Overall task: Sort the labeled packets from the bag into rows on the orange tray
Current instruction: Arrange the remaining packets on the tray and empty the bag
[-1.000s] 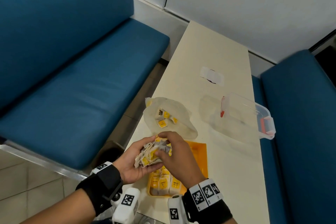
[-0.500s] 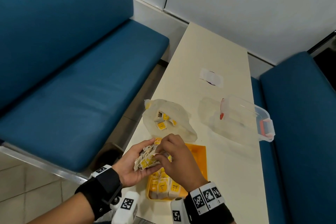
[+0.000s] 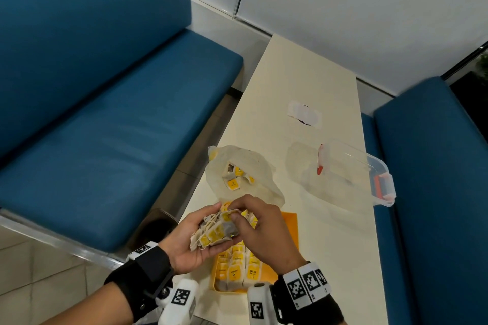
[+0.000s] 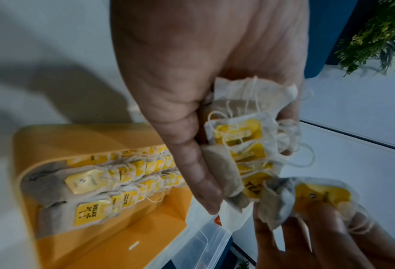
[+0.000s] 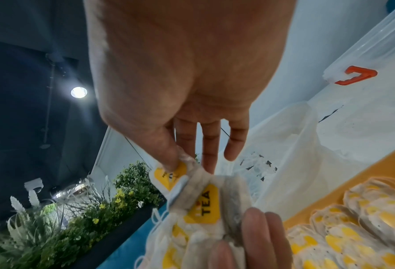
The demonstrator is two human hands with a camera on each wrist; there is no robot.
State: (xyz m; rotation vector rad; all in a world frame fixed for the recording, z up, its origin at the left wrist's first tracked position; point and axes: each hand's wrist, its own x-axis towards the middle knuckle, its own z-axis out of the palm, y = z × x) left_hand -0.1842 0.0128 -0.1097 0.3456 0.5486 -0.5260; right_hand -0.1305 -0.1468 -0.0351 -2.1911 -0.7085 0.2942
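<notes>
Nearest the camera, the left hand (image 3: 195, 243) is cupping a loose bunch of tea bags (image 3: 215, 229) just above the orange tray (image 3: 289, 229), its fingers curling round the pile. The right hand (image 3: 260, 229) is pinching one tea bag (image 4: 307, 198) at the bunch's far edge, thumb and forefinger closing on its yellow tag while the other fingers are lying straight. Below both hands, the tray is sitting on the surface (image 3: 324, 245), and overlapping rows of tea bags (image 3: 239, 269) are filling its near end; one tag is reading RELAX. Beyond the tray, the translucent bag (image 3: 245, 179) is lying open, more packets showing inside. Right of the tray and farther off, a clear plastic container (image 3: 356, 174) is resting.

These packets are looking light, soft and limp, and their strings are probably tangling, so taking hold by the stiffer tag seems safest.
</notes>
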